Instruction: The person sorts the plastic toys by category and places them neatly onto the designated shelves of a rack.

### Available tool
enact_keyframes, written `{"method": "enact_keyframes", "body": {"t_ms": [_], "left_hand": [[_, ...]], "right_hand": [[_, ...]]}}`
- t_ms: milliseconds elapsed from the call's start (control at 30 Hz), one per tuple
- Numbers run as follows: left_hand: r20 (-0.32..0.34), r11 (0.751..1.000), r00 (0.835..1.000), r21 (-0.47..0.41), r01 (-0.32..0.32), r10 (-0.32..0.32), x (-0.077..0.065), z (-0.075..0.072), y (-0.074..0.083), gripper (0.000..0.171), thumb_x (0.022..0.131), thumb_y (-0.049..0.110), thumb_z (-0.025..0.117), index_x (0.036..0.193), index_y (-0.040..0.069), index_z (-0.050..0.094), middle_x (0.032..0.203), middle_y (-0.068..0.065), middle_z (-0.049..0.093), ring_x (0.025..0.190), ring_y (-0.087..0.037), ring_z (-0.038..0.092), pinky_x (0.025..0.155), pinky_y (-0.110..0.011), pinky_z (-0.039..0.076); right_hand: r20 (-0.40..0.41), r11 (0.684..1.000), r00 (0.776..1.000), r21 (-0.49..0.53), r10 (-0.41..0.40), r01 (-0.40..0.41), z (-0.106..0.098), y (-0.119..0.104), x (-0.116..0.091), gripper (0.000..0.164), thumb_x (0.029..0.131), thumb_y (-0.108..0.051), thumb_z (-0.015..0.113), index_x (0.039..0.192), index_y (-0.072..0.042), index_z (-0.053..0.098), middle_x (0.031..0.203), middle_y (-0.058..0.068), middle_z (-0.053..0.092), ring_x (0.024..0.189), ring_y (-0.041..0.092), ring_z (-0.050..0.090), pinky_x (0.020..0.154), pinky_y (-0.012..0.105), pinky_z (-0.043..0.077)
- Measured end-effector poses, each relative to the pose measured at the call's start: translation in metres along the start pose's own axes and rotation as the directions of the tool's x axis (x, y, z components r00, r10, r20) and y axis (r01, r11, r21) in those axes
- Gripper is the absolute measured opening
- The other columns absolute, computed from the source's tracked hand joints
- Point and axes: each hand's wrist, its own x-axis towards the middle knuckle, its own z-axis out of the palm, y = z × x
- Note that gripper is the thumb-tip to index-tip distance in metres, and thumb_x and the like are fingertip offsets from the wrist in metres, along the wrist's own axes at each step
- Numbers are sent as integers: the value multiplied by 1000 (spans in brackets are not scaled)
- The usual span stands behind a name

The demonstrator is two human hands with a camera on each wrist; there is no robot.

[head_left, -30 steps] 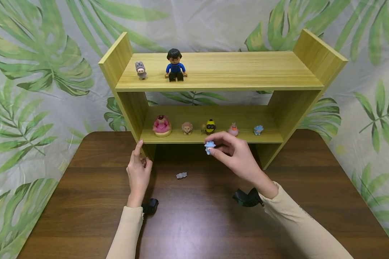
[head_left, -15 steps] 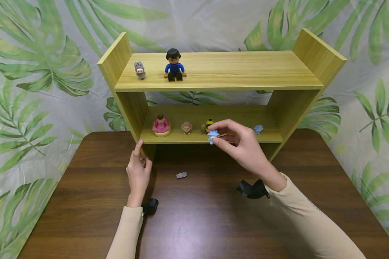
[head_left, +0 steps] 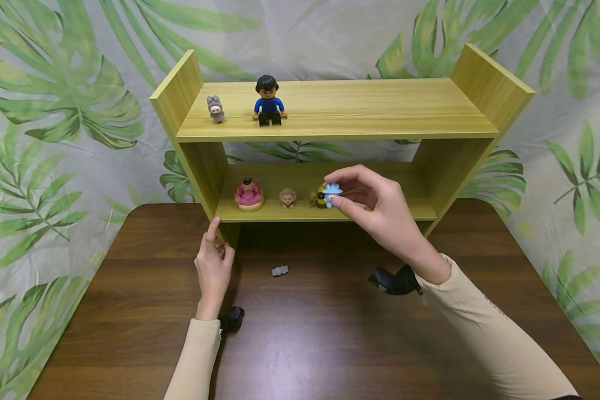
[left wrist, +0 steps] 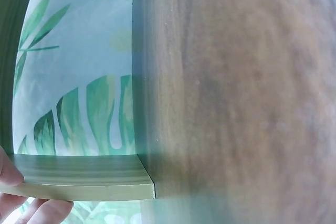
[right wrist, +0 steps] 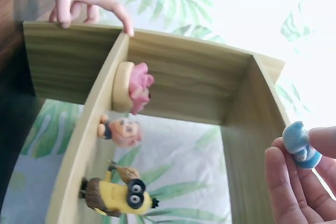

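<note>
My right hand (head_left: 382,208) pinches a small blue-hatted figurine (head_left: 333,190) between thumb and fingers, upright in front of the middle shelf. In the right wrist view the blue figurine (right wrist: 300,142) sits between the thumb and fingertips. In the head view it overlaps a yellow Minion figure (head_left: 321,199) on that shelf. My left hand (head_left: 214,266) grips the left side panel of the wooden shelf unit (head_left: 300,136). The left wrist view has the fingers (left wrist: 50,211) on both sides of the panel edge (left wrist: 79,191).
A pink bear figure (head_left: 249,195) and a lion-like figure (head_left: 288,197) stand left of the Minion. On the top board are a grey bunny-eared figure (head_left: 215,110) and a black-haired toy figure (head_left: 268,103). A small grey figure (head_left: 280,271) lies on the table (head_left: 290,344).
My right hand has risen and moved right with the blue figurine, from below the middle shelf's edge to in front of it. It now covers the figures at the right. The left hand stays put.
</note>
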Motion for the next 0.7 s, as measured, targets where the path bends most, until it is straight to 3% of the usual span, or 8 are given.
{"method": "enact_keyframes", "body": {"t_ms": [200,433,700], "left_hand": [[-1,1000,1000,-2,1,-1,0,0,0,81,79,-16,55,142,30,33,85,-17,50,59,-24,52,52,-40,42],[0,1000,1000,-2,2,-2,0,0,0,81,79,-15,55,142,30,34,85,-18,51,59,-24,52,52,-40,41],[5,1000,1000,1,7,-7,0,0,0,81,79,-15,54,143,30,33,86,-18,51,59,-25,51,52,-40,41]], "right_hand": [[-15,999,999,-12,-40,40,-4,-6,8,24,84,12,63,108,6,62,102,9,64,88,21,62,77,29,51],[-26,997,997,-34,-77,76,-9,-12,18,22,86,9,62,108,6,61,101,9,64,81,20,61,57,24,46],[-43,995,995,-21,-94,93,-10,-18,27,20,88,6,62,108,6,61,98,12,63,82,24,61,52,22,46]]}}
